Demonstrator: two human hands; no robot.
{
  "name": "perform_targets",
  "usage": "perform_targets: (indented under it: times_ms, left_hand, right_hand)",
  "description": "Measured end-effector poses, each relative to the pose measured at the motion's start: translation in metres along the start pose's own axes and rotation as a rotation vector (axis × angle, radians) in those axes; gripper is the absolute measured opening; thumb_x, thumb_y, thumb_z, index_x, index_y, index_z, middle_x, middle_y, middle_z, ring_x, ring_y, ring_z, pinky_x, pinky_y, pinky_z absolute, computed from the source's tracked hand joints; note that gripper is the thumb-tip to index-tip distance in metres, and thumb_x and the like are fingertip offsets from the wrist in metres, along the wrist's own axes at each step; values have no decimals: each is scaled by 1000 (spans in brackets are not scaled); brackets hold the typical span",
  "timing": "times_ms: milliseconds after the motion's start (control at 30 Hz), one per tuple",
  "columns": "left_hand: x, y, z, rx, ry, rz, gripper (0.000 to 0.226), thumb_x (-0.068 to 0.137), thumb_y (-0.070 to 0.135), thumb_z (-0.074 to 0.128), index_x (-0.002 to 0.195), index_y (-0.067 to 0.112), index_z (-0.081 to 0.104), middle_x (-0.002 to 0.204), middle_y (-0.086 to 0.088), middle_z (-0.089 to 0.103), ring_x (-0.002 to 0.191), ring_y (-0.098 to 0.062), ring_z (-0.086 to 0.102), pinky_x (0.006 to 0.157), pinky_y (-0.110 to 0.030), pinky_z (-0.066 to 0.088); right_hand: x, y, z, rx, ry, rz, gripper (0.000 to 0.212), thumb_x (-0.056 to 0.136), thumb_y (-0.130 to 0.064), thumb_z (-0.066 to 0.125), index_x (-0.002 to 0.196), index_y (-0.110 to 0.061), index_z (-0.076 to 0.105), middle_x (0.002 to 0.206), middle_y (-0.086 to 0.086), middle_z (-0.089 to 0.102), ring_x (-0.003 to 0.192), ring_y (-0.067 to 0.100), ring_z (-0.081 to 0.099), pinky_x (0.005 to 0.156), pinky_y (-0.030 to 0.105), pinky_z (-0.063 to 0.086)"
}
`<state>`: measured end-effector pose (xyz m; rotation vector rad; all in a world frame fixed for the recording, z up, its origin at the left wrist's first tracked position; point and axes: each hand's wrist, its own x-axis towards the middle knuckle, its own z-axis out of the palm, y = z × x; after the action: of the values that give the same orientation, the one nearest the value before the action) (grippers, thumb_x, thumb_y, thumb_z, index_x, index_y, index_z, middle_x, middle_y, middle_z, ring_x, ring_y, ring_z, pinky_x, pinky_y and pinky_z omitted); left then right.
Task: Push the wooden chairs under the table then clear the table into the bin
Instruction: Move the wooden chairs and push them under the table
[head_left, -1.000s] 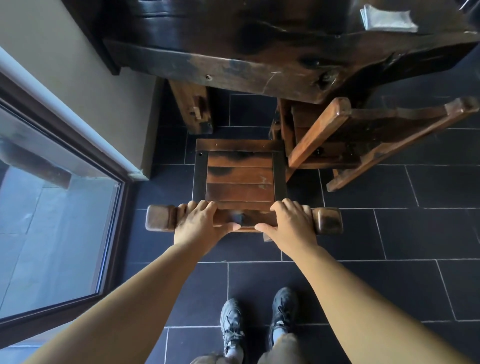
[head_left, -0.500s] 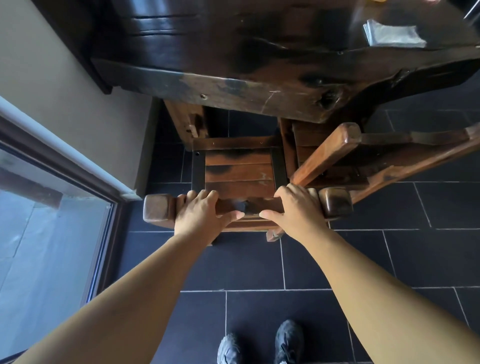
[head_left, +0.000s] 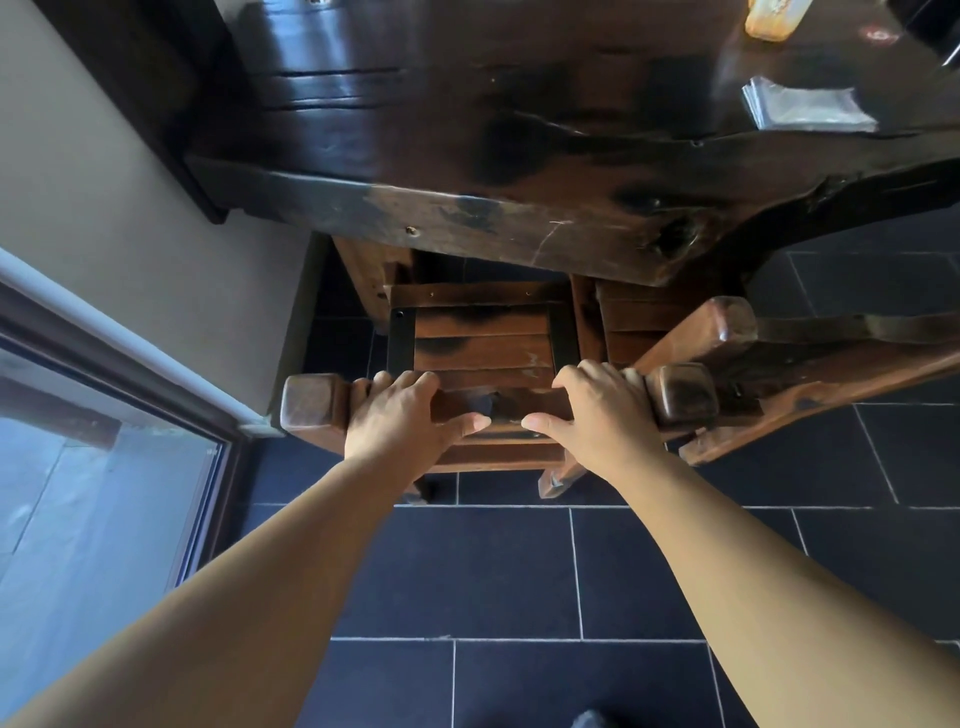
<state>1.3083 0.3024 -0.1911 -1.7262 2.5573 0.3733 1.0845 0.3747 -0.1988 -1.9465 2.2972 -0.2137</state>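
One wide view from the person's head looks steeply down, close above the chair; table at 12 o'clock, window at 8 o'clock

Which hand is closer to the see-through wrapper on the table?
Right. The right hand grips the chair rail on the side of the wrapper; the left hand grips that rail farther left.

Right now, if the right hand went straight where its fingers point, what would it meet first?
The right hand would probably meet the table edge, passing above the chair seat; depth is unclear.
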Motion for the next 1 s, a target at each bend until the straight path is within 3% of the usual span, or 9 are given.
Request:
perform_targets:
  times_ms: [400, 600, 733, 1000]
  left_hand:
    - [24, -4, -7, -11, -31, 8, 75, 68, 89, 26, 107, 32, 56, 115, 8, 61, 110, -23, 46, 106, -45, 30]
    - [33, -3, -8, -4, -36, 10, 71, 72, 88, 33, 108, 31, 56, 115, 7, 61, 110, -23, 46, 103, -44, 30]
    - [33, -4, -10, 0, -52, 9, 88, 62, 93, 15, 108, 31, 56, 117, 7, 61, 111, -24, 46, 104, -44, 29]
    - [33, -5, -8, 2, -63, 10, 81, 66, 93, 22, 107, 32, 55, 115, 8, 61, 111, -23, 46, 105, -44, 27]
  right_hand:
    - [25, 0, -2, -5, -4, 0, 61, 81, -73, 55, 110, -20, 63, 107, 1, 65, 101, 24, 58, 88, 41, 36]
    - [32, 1, -3, -18, -20, 9, 62, 81, -74, 54, 111, -20, 63, 108, 0, 65, 102, 23, 58, 88, 41, 36]
    - [32, 1, -4, -21, -31, 5, 61, 81, -73, 54, 111, -20, 63, 108, 0, 65, 103, 23, 57, 89, 41, 36]
    - [33, -3, -8, 4, -71, 38, 63, 82, -72, 56, 119, -21, 61, 117, 0, 64, 109, 22, 57, 94, 40, 37]
